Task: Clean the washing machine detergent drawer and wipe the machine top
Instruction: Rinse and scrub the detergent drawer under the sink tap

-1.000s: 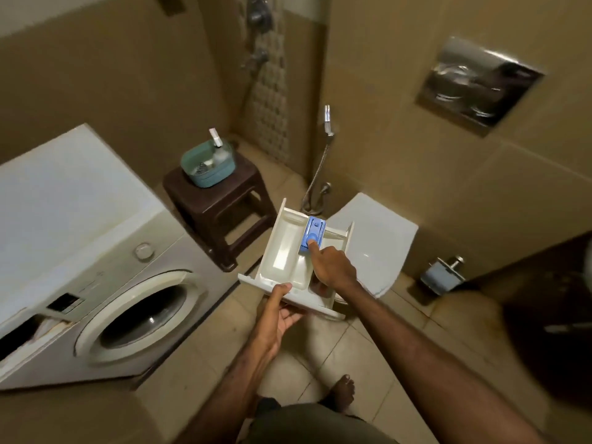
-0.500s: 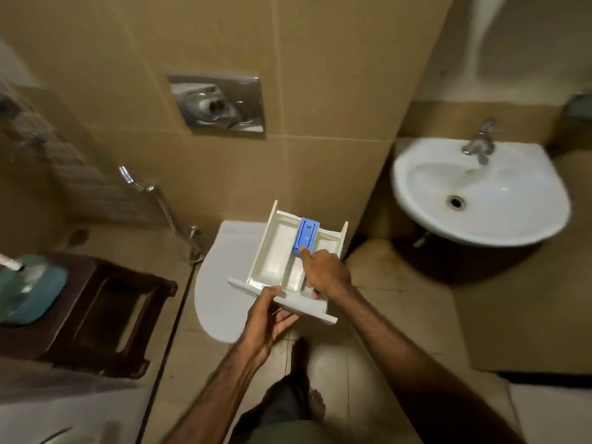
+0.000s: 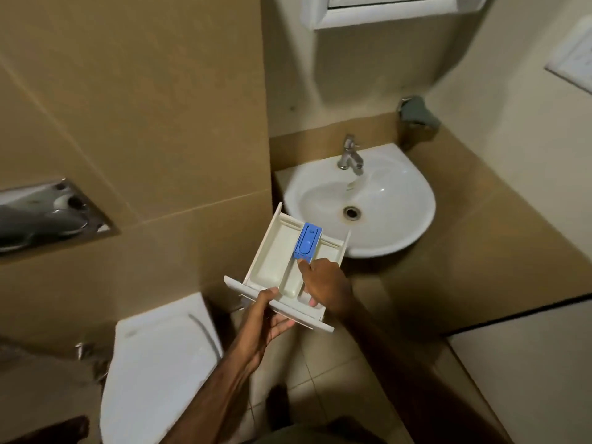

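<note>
The white detergent drawer (image 3: 269, 261) is out of the machine and held in the air, its far end reaching the rim of the white washbasin (image 3: 394, 200). A blue insert (image 3: 307, 242) sits in its middle compartment. My left hand (image 3: 270, 318) grips the drawer's front panel from below, thumb on top. My right hand (image 3: 323, 283) rests inside the drawer, its forefinger touching the near end of the blue insert and other fingers curled into a near compartment. The washing machine is out of view.
A chrome tap (image 3: 350, 155) stands at the back of the basin. A closed white toilet (image 3: 160, 366) is at lower left below a chrome flush plate (image 3: 48, 216). A white cabinet (image 3: 384, 11) hangs above the basin. Tiled floor lies below my arms.
The view has swung right, away from the washing machine and stool, past the toilet to the basin. Both hands have carried the drawer along with the same hold.
</note>
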`<state>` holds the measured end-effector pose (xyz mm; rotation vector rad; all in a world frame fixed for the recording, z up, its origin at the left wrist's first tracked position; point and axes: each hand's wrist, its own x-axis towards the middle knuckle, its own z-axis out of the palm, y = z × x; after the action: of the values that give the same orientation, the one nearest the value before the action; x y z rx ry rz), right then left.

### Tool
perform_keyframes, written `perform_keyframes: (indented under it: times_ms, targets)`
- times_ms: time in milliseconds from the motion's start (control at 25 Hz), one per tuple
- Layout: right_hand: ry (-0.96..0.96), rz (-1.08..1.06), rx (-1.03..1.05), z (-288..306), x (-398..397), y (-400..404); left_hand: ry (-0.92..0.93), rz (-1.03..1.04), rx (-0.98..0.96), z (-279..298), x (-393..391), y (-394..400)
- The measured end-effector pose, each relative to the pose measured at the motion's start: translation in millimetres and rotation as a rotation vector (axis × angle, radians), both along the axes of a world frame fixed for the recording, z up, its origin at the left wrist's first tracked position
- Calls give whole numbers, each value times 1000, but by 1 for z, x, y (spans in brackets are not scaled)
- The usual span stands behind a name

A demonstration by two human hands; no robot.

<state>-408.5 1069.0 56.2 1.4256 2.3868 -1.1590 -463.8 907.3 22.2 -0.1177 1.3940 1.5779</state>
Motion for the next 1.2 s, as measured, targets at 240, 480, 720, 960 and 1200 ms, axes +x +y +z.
perform_keyframes:
  times_ms: [240, 480, 720, 960, 1200]
  targets:
    - [43, -118, 18, 12, 2, 71, -2, -85, 28, 4, -20, 85]
    - [179, -243, 84, 9, 16, 144, 30, -120, -11, 15, -30, 175]
    - [318, -344, 154, 8, 46, 234, 22, -53, -168, 5, -19, 259]
    - [299, -589, -92, 1, 78, 308, 13, -109, -308, 1, -1, 310]
    - [375, -663, -567, -34, 80, 355, -49, -134, -286, 0, 6, 342]
